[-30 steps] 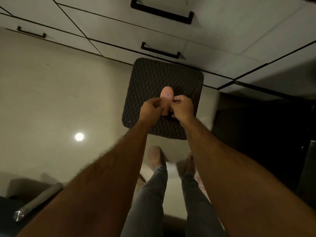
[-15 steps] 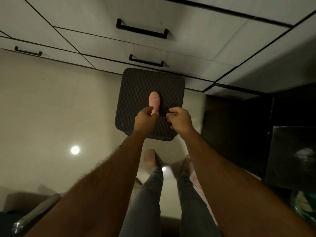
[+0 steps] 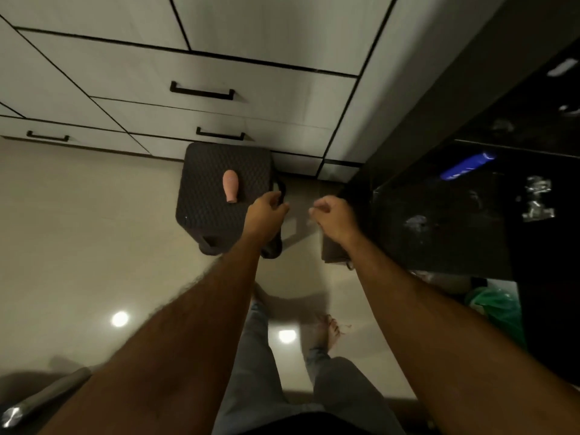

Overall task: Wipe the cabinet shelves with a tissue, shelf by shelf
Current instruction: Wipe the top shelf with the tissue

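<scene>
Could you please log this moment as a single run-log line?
left hand: empty, loosely curled | right hand: empty, loosely curled | pink bottle: lying on black stool | tissue: not visible

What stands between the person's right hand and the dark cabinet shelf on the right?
Nothing visible: the gap from the right hand to the dark shelf is free. Farther back in the cabinet, though, a blue tube and a crumpled clear wrapper lie in the wiping path.

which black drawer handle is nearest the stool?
The lower middle handle, the short bar on the drawer front just above the black stool. The longer handle sits one drawer higher, and the small one is far off to the left.
</scene>
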A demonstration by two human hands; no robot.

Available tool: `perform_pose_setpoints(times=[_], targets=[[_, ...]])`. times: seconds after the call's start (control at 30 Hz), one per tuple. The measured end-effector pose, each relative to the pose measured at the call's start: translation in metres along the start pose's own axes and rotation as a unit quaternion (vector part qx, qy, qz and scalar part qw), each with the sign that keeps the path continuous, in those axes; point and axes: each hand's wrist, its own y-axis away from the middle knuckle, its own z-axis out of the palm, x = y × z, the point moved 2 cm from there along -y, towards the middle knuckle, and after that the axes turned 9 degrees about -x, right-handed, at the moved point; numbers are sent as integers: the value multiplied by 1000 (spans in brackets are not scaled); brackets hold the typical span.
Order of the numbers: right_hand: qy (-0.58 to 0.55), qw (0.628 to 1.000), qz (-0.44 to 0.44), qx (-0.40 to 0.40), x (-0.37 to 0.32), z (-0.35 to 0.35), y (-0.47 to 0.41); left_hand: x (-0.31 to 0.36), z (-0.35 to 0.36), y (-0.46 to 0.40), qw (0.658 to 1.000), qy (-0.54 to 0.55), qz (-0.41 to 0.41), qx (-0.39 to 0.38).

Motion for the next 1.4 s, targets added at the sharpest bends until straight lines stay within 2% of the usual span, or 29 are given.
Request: perform_pose_setpoints(times=[0.37, 0.53, 0.73, 0.9, 1.1, 1.27, 1.4], targets=[[-3, 998, -12, 56, 96, -140, 136, 87, 152, 108, 993, -82, 75, -43], [-17, 994, 20, 104, 130, -168, 167, 101, 175, 117, 988, -107, 90, -72], [-94, 985, 66, 130, 183, -174, 194, 99, 205, 120, 986, -96, 83, -106], [-202, 964, 106, 138, 228, -178, 204, 76, 240, 129, 992, -9, 38, -117], [-290, 940, 158, 89, 282, -179, 183, 49, 273, 121, 992, 81, -30, -90], [-341, 924, 172, 40, 320, -174, 158, 29, 323, 103, 979, 167, -98, -64], [-370, 912, 177, 30, 349, -170, 129, 18, 368, 75, 967, 220, -110, -66]])
